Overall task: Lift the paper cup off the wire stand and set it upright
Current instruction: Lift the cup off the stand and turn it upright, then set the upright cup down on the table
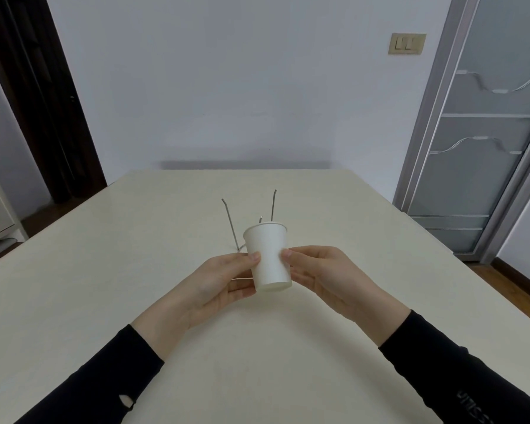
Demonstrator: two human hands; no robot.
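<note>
A white paper cup (pixel 269 255) is held mouth-up and nearly upright, its base a little above the cream table (pixel 110 270). My left hand (pixel 218 283) grips its left side with thumb and fingers, and my right hand (pixel 322 276) grips its right side. Behind the cup stands the wire stand (pixel 229 221), with thin metal prongs pointing up. Its base is mostly hidden by the cup and my left hand. The cup is off the prongs.
The table's far edge meets a pale wall. A frosted glass door (pixel 484 142) with a metal frame stands to the right, and a dark doorway (pixel 43 102) lies to the left. Wooden floor shows beyond the table's right edge.
</note>
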